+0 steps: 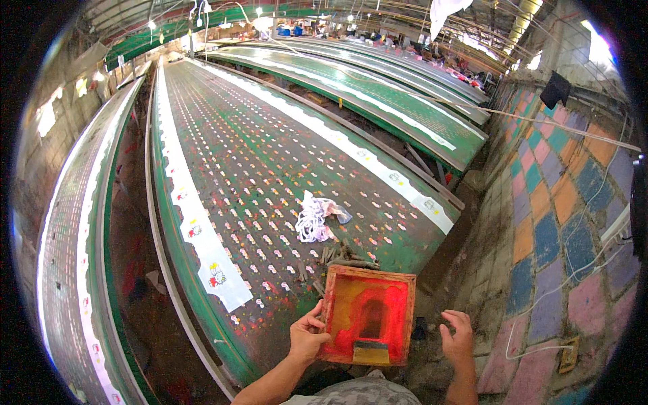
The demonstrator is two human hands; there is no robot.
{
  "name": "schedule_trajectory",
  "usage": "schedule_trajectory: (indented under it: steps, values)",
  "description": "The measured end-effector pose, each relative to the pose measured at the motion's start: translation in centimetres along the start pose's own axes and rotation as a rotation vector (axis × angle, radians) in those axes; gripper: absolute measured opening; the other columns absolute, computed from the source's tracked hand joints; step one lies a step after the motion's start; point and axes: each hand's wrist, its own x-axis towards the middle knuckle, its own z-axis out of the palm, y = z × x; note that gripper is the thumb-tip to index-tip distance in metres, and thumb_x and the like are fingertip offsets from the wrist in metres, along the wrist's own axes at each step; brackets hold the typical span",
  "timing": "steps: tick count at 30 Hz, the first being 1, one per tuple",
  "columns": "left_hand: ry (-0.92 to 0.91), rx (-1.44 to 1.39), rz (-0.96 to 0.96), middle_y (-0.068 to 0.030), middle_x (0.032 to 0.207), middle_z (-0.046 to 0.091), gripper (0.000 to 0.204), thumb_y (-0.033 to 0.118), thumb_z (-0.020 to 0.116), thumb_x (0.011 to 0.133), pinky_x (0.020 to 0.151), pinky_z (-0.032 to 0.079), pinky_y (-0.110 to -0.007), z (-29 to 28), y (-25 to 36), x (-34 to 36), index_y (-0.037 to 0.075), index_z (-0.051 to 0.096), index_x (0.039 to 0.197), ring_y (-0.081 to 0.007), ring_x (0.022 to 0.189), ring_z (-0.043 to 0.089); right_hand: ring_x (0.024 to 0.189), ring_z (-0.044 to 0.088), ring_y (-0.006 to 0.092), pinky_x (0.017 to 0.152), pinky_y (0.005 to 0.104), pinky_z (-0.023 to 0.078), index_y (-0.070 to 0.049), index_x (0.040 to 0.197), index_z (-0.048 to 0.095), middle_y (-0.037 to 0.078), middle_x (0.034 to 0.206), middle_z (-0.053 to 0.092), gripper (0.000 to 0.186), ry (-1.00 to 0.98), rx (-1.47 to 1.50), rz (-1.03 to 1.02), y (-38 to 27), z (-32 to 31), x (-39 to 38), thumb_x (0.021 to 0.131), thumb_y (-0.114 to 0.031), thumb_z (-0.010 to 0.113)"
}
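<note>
My left hand [309, 337] grips the left side of a wooden-framed printing screen [335, 271], thumb over the rim. Red ink coats most of the mesh, with mustard yellow along its left side and a darker patch in the middle. Inside the frame, against the near side, rests a small flat block [370, 354], yellowish and dark, perhaps a squeegee. Apart from the frame, to its right, my right hand [459, 337] is raised with bent fingers spread and nothing in them. A crumpled white cloth [314, 219] lies on the table beyond the screen.
The long green table [418, 251] carries white printed strips along its left [226, 287] and right [405, 182] edges, with rows of small prints between. Short dark sticks [341, 255] lie by the frame. Another table [67, 270] runs at left; a coloured block wall [540, 236] stands right.
</note>
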Motion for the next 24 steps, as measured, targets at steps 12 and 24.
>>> schedule_trajectory:
  steps: [12,24]
  values:
    - [0.169,0.005,0.179,-0.0317,0.178,0.042,0.044,-0.032,0.078,0.064,0.119,0.057,-0.047,1.7,-2.8,0.1,0.004,0.066,0.087,-0.0373,0.16,0.054,0.128,0.067,0.0406,0.112,0.0514,0.054,-0.005,0.128,0.079,0.016,0.135,0.075,0.038,-0.059,0.022,-0.294,5.6,0.7,10.0,0.09,-0.002,0.082]
    - [0.18,0.016,0.239,-0.0301,0.178,0.043,0.044,-0.034,0.071,0.066,0.12,0.058,-0.051,14.7,-8.9,2.2,0.003,0.064,0.089,-0.0393,0.158,0.056,0.126,0.071,0.0392,0.11,0.0502,0.056,-0.003,0.125,0.079,0.018,0.132,0.076,0.032,0.132,0.114,-0.411,17.5,-7.6,21.6,0.094,0.003,0.078]
